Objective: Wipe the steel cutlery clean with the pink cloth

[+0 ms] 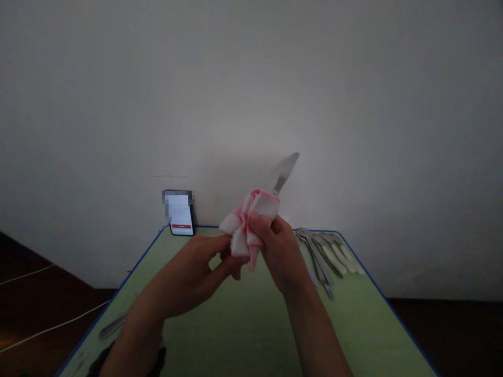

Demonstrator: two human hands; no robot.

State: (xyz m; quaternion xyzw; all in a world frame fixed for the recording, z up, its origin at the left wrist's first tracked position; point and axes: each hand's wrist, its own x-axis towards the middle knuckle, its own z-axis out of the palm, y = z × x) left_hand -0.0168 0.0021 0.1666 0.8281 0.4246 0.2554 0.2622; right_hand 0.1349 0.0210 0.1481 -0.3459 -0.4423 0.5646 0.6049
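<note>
Leftward, note phone (182, 212) propped left of the pink-and-white cloth (244, 222). At cloth's left edge, see left hand (204, 264) apparently pinching fabric between thumb and fingers. Judge cloth light, soft, limp; held bunched in mid-air. On cloth's right side, find right hand (285, 248) clamped firmly. Above-right, mark knife (287, 174) jutting out of cloth: probably stiff, slick, fairly light; best gripped by the covered lower end, clear of blade. Right of cloth, log piled cutlery (323, 266).

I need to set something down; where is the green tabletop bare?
The pale green tabletop shows bare between left forearm and right forearm, and right of the latter, nearer than the silver and white-handled cutlery crowding the far right corner. A silver utensil lies left.
</note>
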